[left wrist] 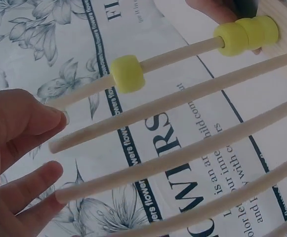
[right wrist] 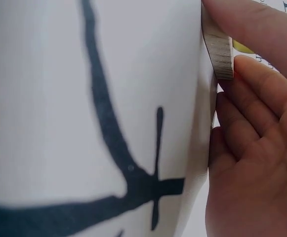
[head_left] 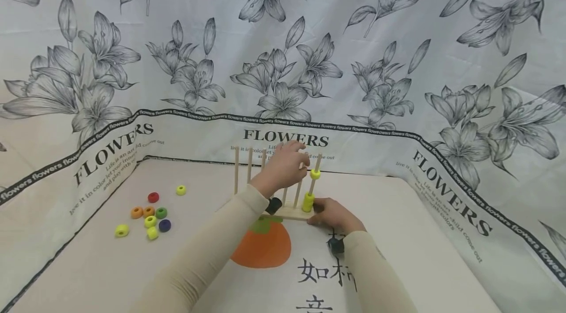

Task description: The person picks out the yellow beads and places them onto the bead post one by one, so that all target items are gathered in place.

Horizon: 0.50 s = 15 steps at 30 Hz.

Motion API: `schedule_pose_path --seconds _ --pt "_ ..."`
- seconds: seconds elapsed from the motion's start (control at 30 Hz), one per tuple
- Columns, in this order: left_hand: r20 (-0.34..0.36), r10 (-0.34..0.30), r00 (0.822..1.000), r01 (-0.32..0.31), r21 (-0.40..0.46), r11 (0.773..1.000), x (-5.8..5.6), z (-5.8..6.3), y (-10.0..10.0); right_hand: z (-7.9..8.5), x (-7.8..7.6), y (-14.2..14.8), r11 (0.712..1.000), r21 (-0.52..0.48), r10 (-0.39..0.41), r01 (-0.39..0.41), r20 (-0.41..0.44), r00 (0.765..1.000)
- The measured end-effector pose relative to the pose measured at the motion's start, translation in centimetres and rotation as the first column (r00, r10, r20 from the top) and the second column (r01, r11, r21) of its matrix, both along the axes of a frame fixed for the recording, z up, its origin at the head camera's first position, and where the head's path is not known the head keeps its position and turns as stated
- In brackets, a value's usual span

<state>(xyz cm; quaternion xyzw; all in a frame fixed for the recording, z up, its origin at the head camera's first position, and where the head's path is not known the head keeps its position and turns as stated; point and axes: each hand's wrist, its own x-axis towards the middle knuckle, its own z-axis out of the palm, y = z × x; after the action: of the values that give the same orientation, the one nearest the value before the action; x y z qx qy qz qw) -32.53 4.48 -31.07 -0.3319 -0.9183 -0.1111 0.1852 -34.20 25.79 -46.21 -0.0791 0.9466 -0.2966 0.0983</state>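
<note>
A wooden peg rack has a flat base (head_left: pixel 292 213) and a row of upright pegs. On its rightmost peg (head_left: pixel 312 186), several yellow beads (head_left: pixel 308 202) are stacked at the bottom. Higher on that peg, apart from the stack, is another yellow bead (left wrist: pixel 128 73). My left hand (head_left: pixel 285 165) is by the peg tops, its fingers loosely bent and apart from that bead. In the left wrist view its thumb (left wrist: pixel 39 116) is close to the rightmost peg's tip. My right hand (head_left: pixel 333 214) holds the right end of the base (right wrist: pixel 219 52) between thumb and fingers.
Left of the rack lie loose beads: red (head_left: pixel 153 197), orange (head_left: pixel 136 212), green (head_left: pixel 161 213), dark blue (head_left: pixel 164 225) and several yellow ones (head_left: pixel 121 230). The white cloth bears a printed orange fruit (head_left: pixel 265 246). A flowered curtain (head_left: pixel 283 67) stands behind.
</note>
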Motion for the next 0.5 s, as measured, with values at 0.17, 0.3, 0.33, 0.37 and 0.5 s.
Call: schedule_pose_path --seconds 0.17,0.3,0.33,0.37,0.5 --pt "-0.117 -0.038 0.992 0.055 0.147 0.988 0.5 -0.9 -3.5 -0.2 -0.2 0.0 1.0 0.006 0.009 -0.009 -0.01 1.0" --pt "-0.214 -0.04 0.976 0.099 0.274 0.957 0.5 -2.0 -7.0 -0.3 -0.2 0.1 1.0 0.016 -0.001 0.001 -0.008 1.0" --pt "-0.222 -0.031 0.975 0.099 0.301 0.948 0.5 -2.2 -7.8 -0.3 -0.2 0.1 1.0 0.016 -0.003 0.003 -0.005 1.0" --pt "-0.227 -0.025 0.974 0.099 0.324 0.941 0.5 -2.5 -8.7 -0.3 -0.1 0.0 1.0 0.019 -0.004 0.004 -0.002 1.0" --pt "-0.194 0.01 0.981 0.066 0.383 0.921 0.6 -3.7 -12.1 -0.1 -0.1 -0.1 1.0 0.012 -0.016 0.016 0.013 1.0"
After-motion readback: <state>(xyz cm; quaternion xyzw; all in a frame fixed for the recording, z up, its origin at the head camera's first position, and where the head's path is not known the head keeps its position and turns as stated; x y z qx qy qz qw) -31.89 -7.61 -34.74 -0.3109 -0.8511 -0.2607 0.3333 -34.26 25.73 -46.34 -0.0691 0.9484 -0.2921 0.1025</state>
